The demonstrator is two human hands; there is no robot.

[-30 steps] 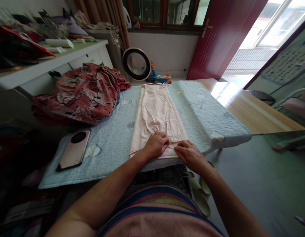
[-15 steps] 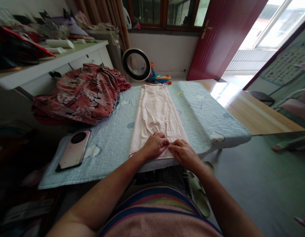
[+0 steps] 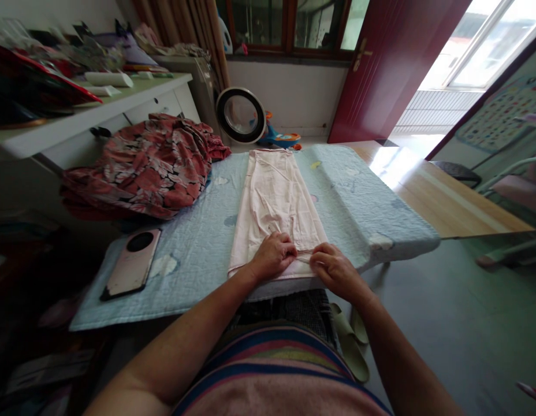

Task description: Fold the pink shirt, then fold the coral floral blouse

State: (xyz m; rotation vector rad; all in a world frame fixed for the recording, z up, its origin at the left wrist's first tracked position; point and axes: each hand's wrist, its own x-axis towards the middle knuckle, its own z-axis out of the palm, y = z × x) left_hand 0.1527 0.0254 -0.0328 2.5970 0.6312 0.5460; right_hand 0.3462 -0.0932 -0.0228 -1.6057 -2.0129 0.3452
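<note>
A pale pink folded garment (image 3: 274, 190) lies lengthwise on the light blue quilted cover (image 3: 207, 254), with creases running along its middle. At its near end my left hand (image 3: 274, 255) is closed, fingertips pinching the fabric. My right hand (image 3: 335, 270) pinches a raised fold of the same garment near its right edge, a short way from the left hand. Between the two hands the fold stretches in a thin line. What kind of garment it is, I cannot tell.
A bundle of red floral cloth (image 3: 151, 167) sits at the left of the covered table. Nearer me lies a phone (image 3: 136, 263). A wooden surface (image 3: 458, 196) extends on the right, and green slippers (image 3: 352, 346) rest on the floor below the front edge.
My right hand has slid right along the garment's near fold, away from the left hand. The left hand stays almost where it was.
</note>
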